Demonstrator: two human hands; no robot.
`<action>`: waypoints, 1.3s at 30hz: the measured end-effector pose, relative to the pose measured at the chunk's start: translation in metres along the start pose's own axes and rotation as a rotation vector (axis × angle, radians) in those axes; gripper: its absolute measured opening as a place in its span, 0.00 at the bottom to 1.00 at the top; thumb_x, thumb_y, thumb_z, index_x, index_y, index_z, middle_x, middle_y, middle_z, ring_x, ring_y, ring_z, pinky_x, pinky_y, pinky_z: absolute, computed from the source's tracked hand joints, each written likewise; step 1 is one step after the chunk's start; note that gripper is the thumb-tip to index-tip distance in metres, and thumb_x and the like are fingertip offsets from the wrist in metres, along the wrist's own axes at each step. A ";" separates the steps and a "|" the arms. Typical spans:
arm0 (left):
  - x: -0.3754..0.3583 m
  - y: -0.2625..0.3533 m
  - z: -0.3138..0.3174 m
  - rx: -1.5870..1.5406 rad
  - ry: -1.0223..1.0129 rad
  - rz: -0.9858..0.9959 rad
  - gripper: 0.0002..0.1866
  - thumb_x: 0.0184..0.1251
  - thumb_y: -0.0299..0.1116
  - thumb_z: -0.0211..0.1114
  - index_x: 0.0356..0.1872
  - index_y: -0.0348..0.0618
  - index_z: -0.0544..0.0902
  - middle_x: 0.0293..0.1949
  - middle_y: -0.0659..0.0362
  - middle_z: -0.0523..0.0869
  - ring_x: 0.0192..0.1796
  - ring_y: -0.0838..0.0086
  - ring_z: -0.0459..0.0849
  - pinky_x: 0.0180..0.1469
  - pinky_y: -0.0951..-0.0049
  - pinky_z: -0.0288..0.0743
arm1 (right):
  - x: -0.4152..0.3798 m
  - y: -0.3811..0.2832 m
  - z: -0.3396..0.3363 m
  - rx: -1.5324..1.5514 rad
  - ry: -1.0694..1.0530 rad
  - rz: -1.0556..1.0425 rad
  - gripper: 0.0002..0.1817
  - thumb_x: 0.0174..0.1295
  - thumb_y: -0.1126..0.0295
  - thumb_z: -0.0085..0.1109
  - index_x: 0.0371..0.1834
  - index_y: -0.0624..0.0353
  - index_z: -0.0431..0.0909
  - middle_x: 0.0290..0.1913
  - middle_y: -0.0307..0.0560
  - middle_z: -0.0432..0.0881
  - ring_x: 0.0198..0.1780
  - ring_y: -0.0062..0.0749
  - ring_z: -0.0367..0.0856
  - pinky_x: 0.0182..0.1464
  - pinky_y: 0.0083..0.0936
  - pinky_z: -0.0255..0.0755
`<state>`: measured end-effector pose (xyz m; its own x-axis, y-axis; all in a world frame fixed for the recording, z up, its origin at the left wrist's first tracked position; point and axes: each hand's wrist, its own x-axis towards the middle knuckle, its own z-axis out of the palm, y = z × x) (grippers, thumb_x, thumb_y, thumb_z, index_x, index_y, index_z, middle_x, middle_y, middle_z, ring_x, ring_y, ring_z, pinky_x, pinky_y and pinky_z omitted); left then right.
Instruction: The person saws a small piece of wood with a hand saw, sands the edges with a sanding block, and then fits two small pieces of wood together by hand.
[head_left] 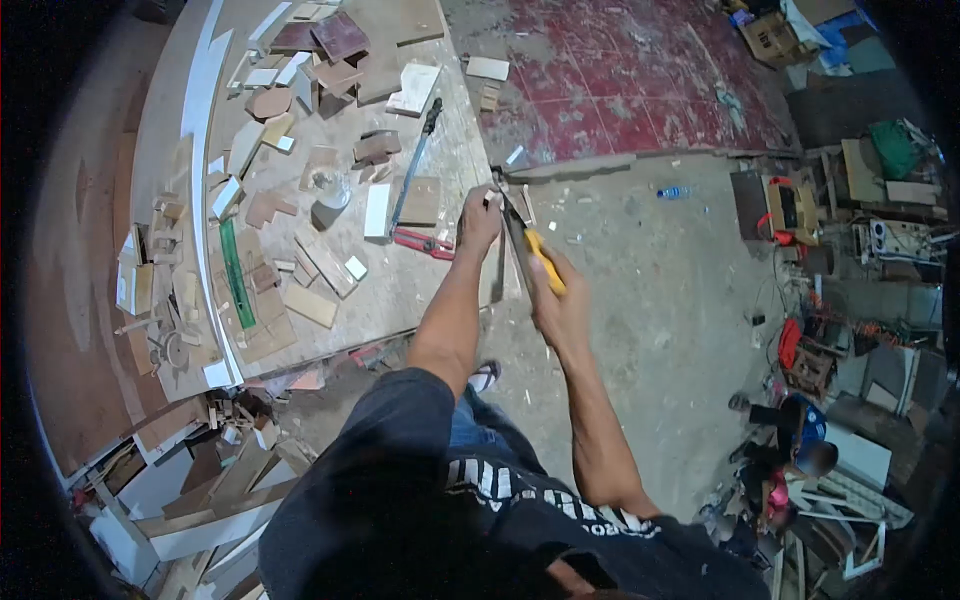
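- Head view, surface: you're at a pale plywood workbench [380, 285], its edge running down just left of your hands. Loose wood offcuts [320, 262] are scattered across it, some white-faced, some bare brown.
- Also on the bench: long green strip [237, 272] by the near corner, clear cup-like container [329, 197] mid-bench, thin dark metal bar with a black grip [413, 165], red-and-black hand tool [422, 243] at the bar's lower end.
- Room: grey concrete floor [640, 270] with chips on it, worn dark red tiled patch [630, 85] beyond, blue-tinted plastic bottle [672, 192] lying near its border. Piled boards [200, 500] lower left. Equipment and clutter along the right, people low down at lower right, details too small to tell.
- Your right hand [562, 297]: closed round the yellow handle of a hand saw [517, 235], off the bench edge. Dark blade angles up toward your left hand.
- Your left hand [478, 222]: at the bench edge, fingers closed on a small pale piece [491, 197], right beside the blade's far end. Can't tell if blade and piece touch.
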<state>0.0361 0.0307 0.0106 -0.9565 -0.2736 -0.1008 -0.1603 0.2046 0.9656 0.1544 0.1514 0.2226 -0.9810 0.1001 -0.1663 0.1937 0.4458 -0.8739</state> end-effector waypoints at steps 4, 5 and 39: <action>0.003 -0.006 -0.002 0.059 -0.065 -0.085 0.13 0.66 0.33 0.62 0.50 0.44 0.81 0.49 0.47 0.81 0.48 0.57 0.81 0.53 0.63 0.73 | -0.031 -0.059 -0.054 0.187 -0.058 0.242 0.24 0.69 0.63 0.57 0.62 0.68 0.73 0.27 0.42 0.80 0.25 0.19 0.76 0.28 0.19 0.70; 0.002 -0.005 -0.001 0.072 -0.043 -0.038 0.13 0.66 0.33 0.62 0.50 0.45 0.81 0.49 0.47 0.80 0.49 0.57 0.81 0.54 0.64 0.73 | -0.029 -0.057 -0.052 0.161 -0.022 0.150 0.24 0.69 0.63 0.57 0.64 0.67 0.72 0.23 0.34 0.73 0.20 0.12 0.67 0.22 0.15 0.61; -0.002 0.072 -0.076 -0.320 -0.265 -0.111 0.24 0.55 0.18 0.66 0.57 0.36 0.79 0.45 0.55 0.85 0.46 0.74 0.83 0.50 0.76 0.77 | -0.086 0.036 -0.061 0.158 0.141 0.195 0.25 0.69 0.64 0.56 0.66 0.64 0.70 0.34 0.41 0.79 0.25 0.19 0.71 0.28 0.18 0.67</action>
<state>0.0449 -0.0253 0.0981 -0.9739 -0.0182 -0.2263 -0.2224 -0.1255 0.9669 0.2470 0.2133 0.2332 -0.9116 0.2978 -0.2833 0.3635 0.2625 -0.8939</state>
